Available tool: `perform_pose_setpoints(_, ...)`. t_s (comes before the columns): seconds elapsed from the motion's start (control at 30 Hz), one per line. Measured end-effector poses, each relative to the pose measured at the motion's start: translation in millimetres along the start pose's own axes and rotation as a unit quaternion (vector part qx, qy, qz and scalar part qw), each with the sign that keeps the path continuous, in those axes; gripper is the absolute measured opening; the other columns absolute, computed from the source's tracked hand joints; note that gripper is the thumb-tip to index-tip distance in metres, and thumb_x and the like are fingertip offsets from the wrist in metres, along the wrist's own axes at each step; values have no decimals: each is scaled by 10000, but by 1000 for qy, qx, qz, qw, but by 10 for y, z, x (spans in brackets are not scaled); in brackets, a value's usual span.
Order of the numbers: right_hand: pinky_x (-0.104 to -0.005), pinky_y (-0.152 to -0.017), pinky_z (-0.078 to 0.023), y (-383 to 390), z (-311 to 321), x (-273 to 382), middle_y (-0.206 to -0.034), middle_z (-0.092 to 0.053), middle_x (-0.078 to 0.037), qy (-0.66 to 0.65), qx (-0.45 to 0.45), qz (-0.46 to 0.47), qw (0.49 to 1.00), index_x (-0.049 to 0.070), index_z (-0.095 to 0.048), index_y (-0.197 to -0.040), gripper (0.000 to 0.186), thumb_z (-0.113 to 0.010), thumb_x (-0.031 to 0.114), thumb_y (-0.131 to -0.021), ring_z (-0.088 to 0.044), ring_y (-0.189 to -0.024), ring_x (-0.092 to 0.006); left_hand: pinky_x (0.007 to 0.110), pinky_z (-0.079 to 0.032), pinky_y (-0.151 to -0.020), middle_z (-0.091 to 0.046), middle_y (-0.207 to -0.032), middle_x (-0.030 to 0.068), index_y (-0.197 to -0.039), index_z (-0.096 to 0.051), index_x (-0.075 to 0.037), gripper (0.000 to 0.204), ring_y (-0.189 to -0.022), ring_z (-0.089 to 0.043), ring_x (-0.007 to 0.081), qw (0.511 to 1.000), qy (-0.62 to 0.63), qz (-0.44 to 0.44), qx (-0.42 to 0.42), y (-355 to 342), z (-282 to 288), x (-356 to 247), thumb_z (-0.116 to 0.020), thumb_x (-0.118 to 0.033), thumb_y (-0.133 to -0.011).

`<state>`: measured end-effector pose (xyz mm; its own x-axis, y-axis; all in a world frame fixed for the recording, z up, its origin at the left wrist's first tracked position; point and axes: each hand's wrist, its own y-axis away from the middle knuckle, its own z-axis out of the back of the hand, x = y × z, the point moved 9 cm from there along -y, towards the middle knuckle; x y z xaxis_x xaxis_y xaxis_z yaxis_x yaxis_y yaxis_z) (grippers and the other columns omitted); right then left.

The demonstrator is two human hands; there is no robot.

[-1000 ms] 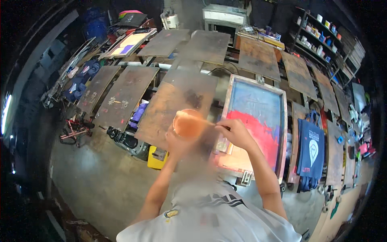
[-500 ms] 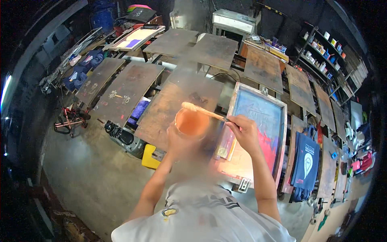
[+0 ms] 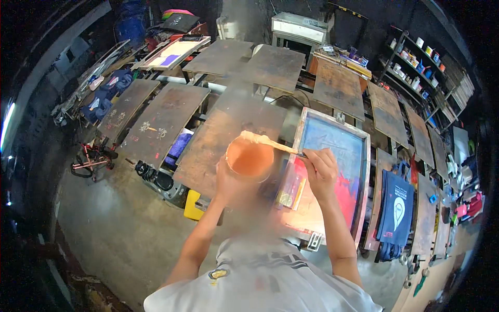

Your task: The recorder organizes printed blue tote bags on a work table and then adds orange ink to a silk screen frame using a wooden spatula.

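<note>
My left hand (image 3: 227, 179) is wrapped round the side of a round tub (image 3: 250, 160) whose inside is coated orange; a blurred smear hides part of that hand. Pinched in my right hand (image 3: 321, 169) is the dark handle end of a spatula (image 3: 278, 146). Its far end, thick with pale orange paint, meets the tub's far rim. Below my right hand lies a wooden-framed printing screen (image 3: 332, 136), stained blue at the far side and red and peach nearer me. A squeegee (image 3: 292, 191) rests on the screen's left part.
Dark flat boards (image 3: 166, 119) stand in rows around me. A navy printed bag (image 3: 395, 208) lies on a board right of the screen. Metal clamps (image 3: 314, 241) hold the screen's near edge. Shelves of bottles (image 3: 416, 67) stand far right; a yellow object (image 3: 193, 204) sits below the left forearm.
My right hand has shifted slightly right, drawing the spatula with it. The spatula's coated end has moved right along the tub's far rim. My left hand keeps its hold on the tub.
</note>
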<state>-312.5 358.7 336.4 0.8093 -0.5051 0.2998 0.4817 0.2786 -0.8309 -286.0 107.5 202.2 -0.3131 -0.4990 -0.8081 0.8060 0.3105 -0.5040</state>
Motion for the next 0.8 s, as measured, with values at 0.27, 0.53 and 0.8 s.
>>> perform_pose_setpoints(0.27,-326,-573,-447,84,297,104,-808,-678,-87,66,-100,99,988,-11,-727,-901,246,-788,-25,-663,-561,-664,-227,377,-514,-924,-634,-1173,131,-1249,-546,5,854,-1083,-630,249,998,54,-10,37,-20,-129,-184,-959,-222,-537)
perform_pose_setpoints(0.53,-316,-577,-453,143,434,166,-836,-677,-87,85,-124,165,975,6,-715,-816,186,-776,-36,-645,-569,-670,-225,378,-507,-934,-632,-1179,131,-1262,-535,4,904,-1095,-624,252,996,65,18,65,-68,-209,-435,-970,-239,-508)
perform_pose_setpoints(0.8,-313,-569,-437,254,453,125,-842,-680,-82,99,-112,171,974,20,-712,-800,177,-781,-33,-646,-559,-673,-222,391,-497,-950,-611,-1207,138,-1276,-523,3,964,-1125,-608,260,999,-20,12,34,70,-205,-321,-986,-266,-474)
